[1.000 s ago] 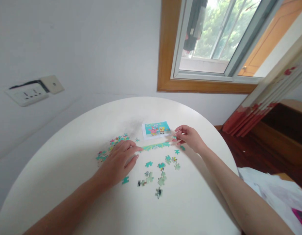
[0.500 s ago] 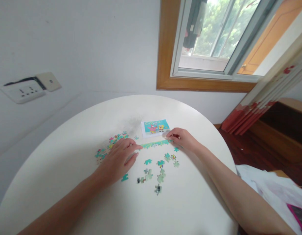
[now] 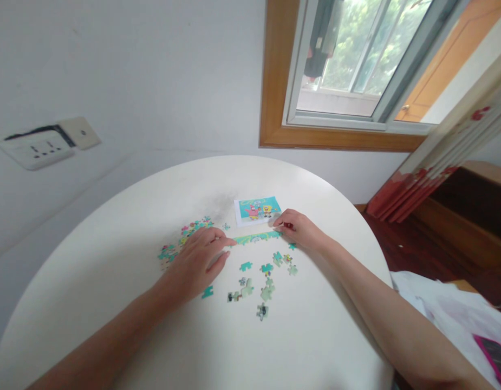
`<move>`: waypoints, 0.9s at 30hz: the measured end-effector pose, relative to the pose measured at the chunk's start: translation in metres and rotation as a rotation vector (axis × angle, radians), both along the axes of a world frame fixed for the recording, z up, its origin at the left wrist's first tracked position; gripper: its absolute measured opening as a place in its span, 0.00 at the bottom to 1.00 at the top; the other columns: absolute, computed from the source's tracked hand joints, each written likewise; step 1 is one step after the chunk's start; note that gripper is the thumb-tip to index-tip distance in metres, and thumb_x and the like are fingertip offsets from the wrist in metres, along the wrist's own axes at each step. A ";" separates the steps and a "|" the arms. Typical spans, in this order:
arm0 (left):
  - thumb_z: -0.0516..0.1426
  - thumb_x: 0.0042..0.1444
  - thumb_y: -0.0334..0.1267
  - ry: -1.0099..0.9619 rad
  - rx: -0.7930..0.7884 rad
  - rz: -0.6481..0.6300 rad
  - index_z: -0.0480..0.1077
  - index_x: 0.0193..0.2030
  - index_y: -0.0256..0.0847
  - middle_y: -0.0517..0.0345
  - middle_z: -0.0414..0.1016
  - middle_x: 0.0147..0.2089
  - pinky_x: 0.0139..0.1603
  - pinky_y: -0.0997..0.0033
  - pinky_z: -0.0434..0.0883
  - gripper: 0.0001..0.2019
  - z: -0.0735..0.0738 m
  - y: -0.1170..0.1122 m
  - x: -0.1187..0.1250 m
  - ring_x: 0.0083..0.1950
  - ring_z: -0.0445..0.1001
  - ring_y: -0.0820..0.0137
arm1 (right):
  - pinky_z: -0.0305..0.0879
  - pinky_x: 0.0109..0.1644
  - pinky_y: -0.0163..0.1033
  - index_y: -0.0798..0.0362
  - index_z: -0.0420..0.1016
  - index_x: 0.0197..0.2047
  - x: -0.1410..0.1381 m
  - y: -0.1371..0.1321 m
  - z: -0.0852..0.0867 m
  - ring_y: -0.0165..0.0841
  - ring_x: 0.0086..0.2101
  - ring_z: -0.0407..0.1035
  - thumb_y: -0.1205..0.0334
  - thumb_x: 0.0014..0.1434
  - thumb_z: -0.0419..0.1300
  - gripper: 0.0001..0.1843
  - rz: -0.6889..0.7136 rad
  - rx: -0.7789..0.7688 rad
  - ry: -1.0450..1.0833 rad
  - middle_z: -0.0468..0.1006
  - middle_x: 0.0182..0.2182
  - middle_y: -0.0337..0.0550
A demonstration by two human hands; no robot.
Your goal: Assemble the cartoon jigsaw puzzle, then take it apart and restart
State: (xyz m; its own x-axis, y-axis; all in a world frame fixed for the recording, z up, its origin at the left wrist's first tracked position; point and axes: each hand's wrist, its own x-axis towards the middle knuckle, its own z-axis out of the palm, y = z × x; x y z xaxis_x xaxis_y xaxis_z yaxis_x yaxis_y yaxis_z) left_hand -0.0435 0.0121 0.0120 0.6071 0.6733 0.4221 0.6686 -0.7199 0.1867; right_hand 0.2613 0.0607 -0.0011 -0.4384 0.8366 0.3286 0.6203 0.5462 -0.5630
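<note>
A joined strip of green puzzle pieces (image 3: 256, 237) lies across the middle of the round white table (image 3: 112, 227). My left hand (image 3: 199, 259) lies flat and open on the table, its index fingertip touching the strip's left end. My right hand (image 3: 301, 230) has its fingers curled and presses down on the strip's right end. Just behind the strip lies a small cartoon reference picture (image 3: 257, 209). Several loose teal pieces (image 3: 266, 279) are scattered in front of the strip, and a heap of loose pieces (image 3: 181, 241) sits left of my left hand.
A wall with a power socket (image 3: 37, 149) stands behind the table on the left. A wood-framed window (image 3: 339, 70) is at the back right, with a red-patterned curtain (image 3: 437, 162) and dark wooden floor (image 3: 404, 244) to the right. White cloth (image 3: 437, 309) lies at the lower right.
My right hand came down from holding a piece just off the strip's right end and now presses on that end. My left hand has stayed put.
</note>
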 end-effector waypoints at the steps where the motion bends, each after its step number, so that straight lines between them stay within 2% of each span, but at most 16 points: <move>1: 0.50 0.64 0.36 -0.001 0.001 0.001 0.70 0.50 0.43 0.53 0.68 0.47 0.57 0.59 0.64 0.11 0.000 0.000 0.000 0.51 0.67 0.62 | 0.64 0.41 0.34 0.56 0.78 0.40 0.000 0.000 0.001 0.28 0.33 0.67 0.74 0.57 0.59 0.10 -0.005 -0.003 -0.005 0.72 0.36 0.44; 8: 0.50 0.64 0.35 -0.007 0.012 0.001 0.70 0.49 0.43 0.53 0.68 0.47 0.57 0.60 0.64 0.11 0.001 0.000 0.000 0.51 0.67 0.62 | 0.65 0.39 0.34 0.56 0.78 0.41 0.005 -0.012 0.023 0.29 0.32 0.67 0.72 0.61 0.54 0.12 -0.053 0.004 -0.036 0.73 0.37 0.46; 12: 0.50 0.64 0.35 0.009 0.014 0.000 0.69 0.50 0.42 0.53 0.67 0.48 0.57 0.59 0.63 0.11 -0.001 0.000 0.000 0.51 0.67 0.62 | 0.65 0.39 0.33 0.55 0.79 0.42 0.011 -0.022 0.030 0.27 0.32 0.68 0.78 0.56 0.55 0.16 -0.094 -0.037 -0.094 0.74 0.39 0.46; 21: 0.51 0.63 0.35 0.016 -0.006 -0.011 0.69 0.52 0.43 0.52 0.68 0.49 0.57 0.59 0.64 0.12 -0.006 0.001 -0.002 0.53 0.66 0.61 | 0.66 0.41 0.34 0.55 0.82 0.37 0.009 -0.021 0.021 0.29 0.32 0.70 0.74 0.55 0.60 0.10 -0.077 -0.115 -0.126 0.75 0.35 0.44; 27: 0.51 0.63 0.36 0.016 -0.013 -0.005 0.70 0.51 0.42 0.52 0.69 0.49 0.57 0.58 0.64 0.13 -0.005 0.001 -0.002 0.52 0.67 0.61 | 0.65 0.40 0.34 0.55 0.81 0.34 0.006 -0.019 0.017 0.29 0.32 0.70 0.75 0.53 0.60 0.09 -0.069 -0.069 -0.143 0.75 0.34 0.44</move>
